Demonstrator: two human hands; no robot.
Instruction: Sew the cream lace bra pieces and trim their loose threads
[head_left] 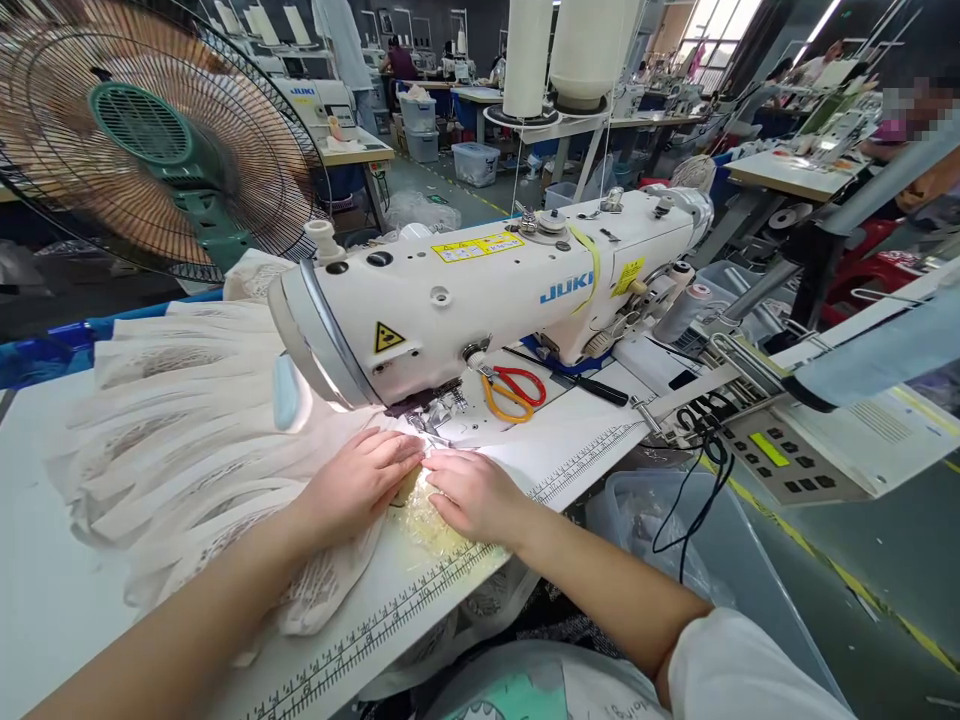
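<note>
Both of my hands are close together in front of the presser foot [435, 425] of a white JUKI sewing machine [487, 275]. My left hand [366, 475] has its fingers closed on the edge of pale lace fabric [187, 400], whose gathered folds spread over the table to the left. My right hand [476, 492] grips the same edge from the other side, thumb tucked under the fingers. Sheer, shiny yellowish material [429, 525] lies beneath and between the hands. The fingertips hide the exact edge and the needle point.
Orange-and-red-handled snips [514, 393] and a black-handled screwdriver [600, 388] lie right of the needle. A ruler tape [382, 625] runs along the table's front edge. A large fan [150, 140] stands behind left; a control panel [787, 455] and clear plastic bin [720, 560] are at right.
</note>
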